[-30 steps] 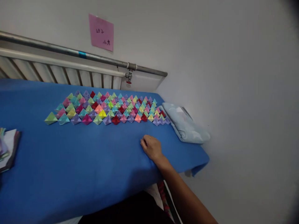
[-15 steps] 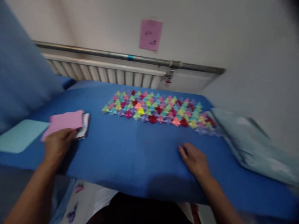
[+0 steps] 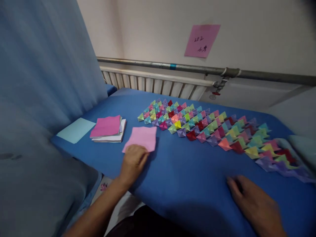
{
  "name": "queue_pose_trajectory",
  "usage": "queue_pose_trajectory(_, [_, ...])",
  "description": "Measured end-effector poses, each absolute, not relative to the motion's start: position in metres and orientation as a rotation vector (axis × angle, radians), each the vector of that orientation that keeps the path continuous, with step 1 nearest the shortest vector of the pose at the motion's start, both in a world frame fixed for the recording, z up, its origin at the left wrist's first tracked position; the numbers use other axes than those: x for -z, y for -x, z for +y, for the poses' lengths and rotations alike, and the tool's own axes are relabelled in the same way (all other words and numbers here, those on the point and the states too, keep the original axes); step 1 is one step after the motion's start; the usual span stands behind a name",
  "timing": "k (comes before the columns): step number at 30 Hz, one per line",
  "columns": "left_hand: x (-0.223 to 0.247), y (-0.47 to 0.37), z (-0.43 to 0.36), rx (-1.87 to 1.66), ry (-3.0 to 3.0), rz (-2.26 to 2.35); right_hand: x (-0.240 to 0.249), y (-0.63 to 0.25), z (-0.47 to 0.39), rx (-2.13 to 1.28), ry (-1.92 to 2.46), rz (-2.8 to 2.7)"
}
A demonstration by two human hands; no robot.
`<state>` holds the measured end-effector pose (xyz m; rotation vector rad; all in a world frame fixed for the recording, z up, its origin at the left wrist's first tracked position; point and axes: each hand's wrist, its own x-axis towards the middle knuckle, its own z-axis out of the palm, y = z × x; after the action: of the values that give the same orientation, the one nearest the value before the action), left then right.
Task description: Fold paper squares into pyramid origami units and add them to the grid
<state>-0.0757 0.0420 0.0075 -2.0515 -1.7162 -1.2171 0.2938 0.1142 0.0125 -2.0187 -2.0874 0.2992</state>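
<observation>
A light pink square of paper (image 3: 144, 136) is gripped at its near edge by my left hand (image 3: 134, 161), fingers closed on it. The sheet is just over the blue surface, to the right of a paper stack (image 3: 106, 127) topped by a darker pink sheet. My right hand (image 3: 256, 204), slightly blurred, is by the surface at the lower right, loosely curled with nothing visible in it. Beyond both hands, many small folded paper pieces (image 3: 191, 135) in mixed colours lie in slanting rows.
The blue-covered surface (image 3: 177, 164) spans the view. A pale green sheet (image 3: 76, 130) lies at its left end, beside a blue curtain (image 3: 49, 65). Behind are a radiator (image 3: 148, 86) and a metal pipe (image 3: 153, 65). Light green fabric (image 3: 302, 148) is at the right edge.
My left hand has lifted the light pink sheet off the stack and carried it to the right, exposing a darker pink sheet. The view has turned leftward. My right hand stays loosely curled.
</observation>
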Motion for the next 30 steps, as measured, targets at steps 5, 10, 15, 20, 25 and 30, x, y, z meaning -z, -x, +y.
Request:
queue_pose_trajectory(5, [0.006,0.014,0.04,1.124,2.334,-1.657,-0.007,-0.28,0.098,-0.364,1.785,-2.094])
queue_pose_trajectory(10, [0.015,-0.014,0.027,1.14,2.537,-1.499,-0.001,-0.239,0.058,-0.177,1.233,-2.186])
queue_pose_trajectory(15, [0.014,-0.022,0.024,1.189,2.653,-1.368,0.006,-0.213,0.049,-0.17,1.129,-2.341])
queue_pose_trajectory(20, [0.004,0.01,0.019,1.074,2.706,-1.355,0.004,-0.223,0.049,-0.419,1.108,-2.344])
queue_pose_trajectory(25, [0.006,0.05,0.023,1.002,2.725,-1.55,-0.005,-0.235,0.037,-0.723,1.139,-2.096])
queue_pose_trajectory(30, [0.021,0.042,0.036,1.167,2.611,-1.764,-0.005,-0.232,0.032,-0.725,1.499,-1.861])
